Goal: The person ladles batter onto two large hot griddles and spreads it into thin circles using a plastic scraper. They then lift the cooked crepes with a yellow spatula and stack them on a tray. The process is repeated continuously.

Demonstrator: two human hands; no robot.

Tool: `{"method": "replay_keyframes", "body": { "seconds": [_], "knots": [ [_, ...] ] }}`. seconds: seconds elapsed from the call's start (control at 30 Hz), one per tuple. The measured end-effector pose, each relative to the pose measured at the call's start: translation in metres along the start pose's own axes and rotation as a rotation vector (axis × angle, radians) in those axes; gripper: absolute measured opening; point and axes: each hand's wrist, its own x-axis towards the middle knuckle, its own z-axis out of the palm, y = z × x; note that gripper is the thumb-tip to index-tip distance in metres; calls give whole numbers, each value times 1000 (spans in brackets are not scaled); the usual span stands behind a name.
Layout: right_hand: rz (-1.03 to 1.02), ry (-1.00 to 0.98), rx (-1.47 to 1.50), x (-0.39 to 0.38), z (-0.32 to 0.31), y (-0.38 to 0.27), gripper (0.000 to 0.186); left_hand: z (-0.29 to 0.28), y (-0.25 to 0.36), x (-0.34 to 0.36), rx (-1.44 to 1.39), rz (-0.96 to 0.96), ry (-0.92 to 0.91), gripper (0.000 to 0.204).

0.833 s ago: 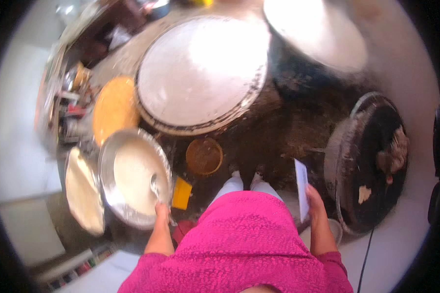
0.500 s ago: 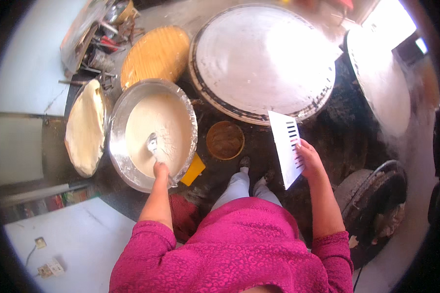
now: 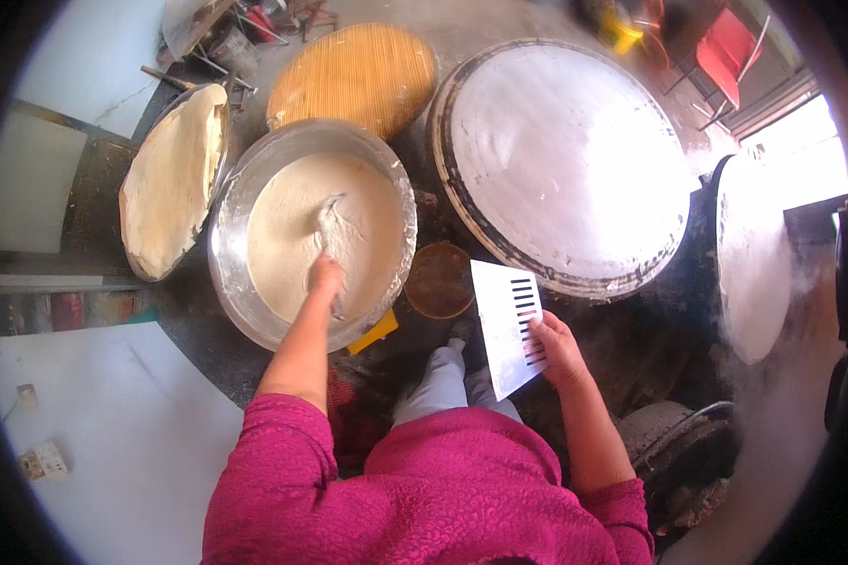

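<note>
My left hand [image 3: 326, 275] is closed round the handle of a ladle [image 3: 331, 222], whose batter-smeared head lies in the pale batter [image 3: 283, 226]. The batter fills much of a wide metal basin [image 3: 233, 282] at the left. My right hand [image 3: 558, 348] grips the edge of a thin white sheet [image 3: 497, 325] with a row of dark slots, held upright and tilted. Beyond that sheet lies a large round griddle [image 3: 556, 141] with a dark rim and a pale surface.
A round slatted wooden mat [image 3: 358, 75] lies behind the basin, and a stack of pale flat sheets [image 3: 170, 188] stands left of it. A round brown container [image 3: 440, 281] sits between basin and griddle. Another round plate [image 3: 749, 254] is at the right, near steam. A red chair [image 3: 725, 56] stands farther back.
The ladle's head has moved farther into the batter, toward the far side of the basin. My right hand still holds the slotted sheet. The view has turned to the right.
</note>
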Motion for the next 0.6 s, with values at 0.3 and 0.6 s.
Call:
{"method": "replay_keyframes", "body": {
  "seconds": [0.3, 0.6],
  "knots": [
    [26, -12, -76, 9, 7, 2, 22, -48, -51, -91, 363, 225, -186, 42],
    [124, 58, -65, 14, 0, 13, 19, 17, -54, -15, -571, -313, -284, 11]
  ]
}}
